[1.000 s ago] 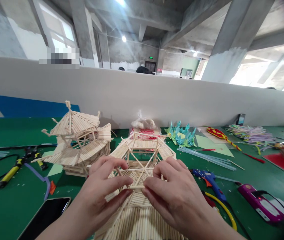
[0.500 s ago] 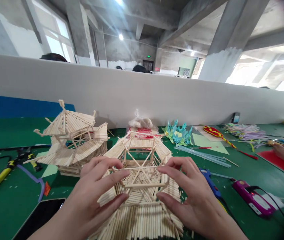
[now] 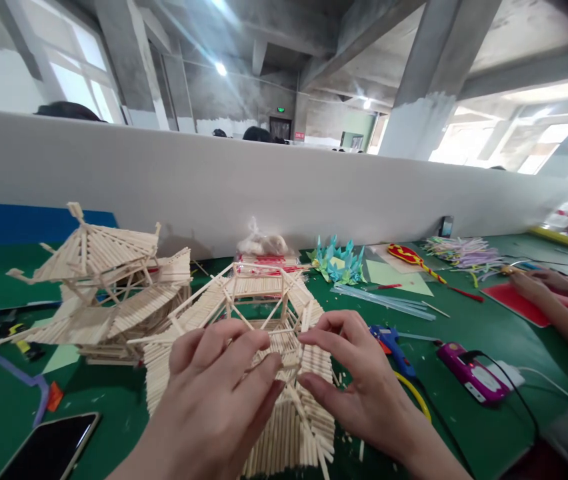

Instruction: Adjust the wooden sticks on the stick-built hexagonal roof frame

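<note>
phone (image 3: 50,448), lower left | blue glue gun (image 3: 394,348), right | teal paper ornament (image 3: 339,261), back | purple device (image 3: 474,375), cable attached

No text can be read — the lit green sign (image 3: 281,109) above the dark doorway (image 3: 281,128) and the red sign (image 3: 299,136) just right of it carry marks too small to make out.

Pagoda (image 3: 99,250) left of frame (image 3: 259,287), phone (image 3: 49,448) before pagoda, partition (image 3: 204,187) behind

A craft workshop — glue gun (image 3: 395,350), stick models (image 3: 99,287), bare concrete.
</note>
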Motion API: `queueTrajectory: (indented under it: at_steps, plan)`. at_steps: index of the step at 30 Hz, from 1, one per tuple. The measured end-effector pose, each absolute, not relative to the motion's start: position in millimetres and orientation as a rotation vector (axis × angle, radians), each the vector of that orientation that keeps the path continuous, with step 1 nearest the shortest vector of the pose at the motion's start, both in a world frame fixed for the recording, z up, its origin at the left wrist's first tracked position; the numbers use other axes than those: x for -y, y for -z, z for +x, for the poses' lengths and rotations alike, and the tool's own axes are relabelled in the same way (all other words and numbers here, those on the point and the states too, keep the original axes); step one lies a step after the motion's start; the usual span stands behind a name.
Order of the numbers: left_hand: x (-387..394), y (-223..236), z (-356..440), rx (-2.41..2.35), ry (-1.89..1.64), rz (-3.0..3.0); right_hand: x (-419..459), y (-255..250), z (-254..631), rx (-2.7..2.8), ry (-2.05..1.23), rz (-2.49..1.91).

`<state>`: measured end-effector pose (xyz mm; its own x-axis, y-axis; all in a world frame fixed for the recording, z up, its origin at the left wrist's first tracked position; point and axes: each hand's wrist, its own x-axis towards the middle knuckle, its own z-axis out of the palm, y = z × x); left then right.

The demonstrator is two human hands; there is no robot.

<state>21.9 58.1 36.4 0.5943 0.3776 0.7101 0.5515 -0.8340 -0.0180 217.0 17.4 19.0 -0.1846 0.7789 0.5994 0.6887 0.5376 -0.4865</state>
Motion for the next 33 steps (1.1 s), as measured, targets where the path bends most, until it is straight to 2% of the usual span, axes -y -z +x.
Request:
queueTrajectory:
  at_steps: [4, 18, 33]
  plan:
    - [-58, -34, 29, 0.804, 1.138, -2.636, -19, -22, 218, 1.943, -0.159, -1.189]
    - [-64, -35, 25, 0.739, 0.993, -2.688, -26, -29, 217, 2.008, -0.126, -1.188]
    - [-66, -38, 25, 0.719, 1.01, -2.746, -24, -30, 217, 2.016, -0.154, -1.212]
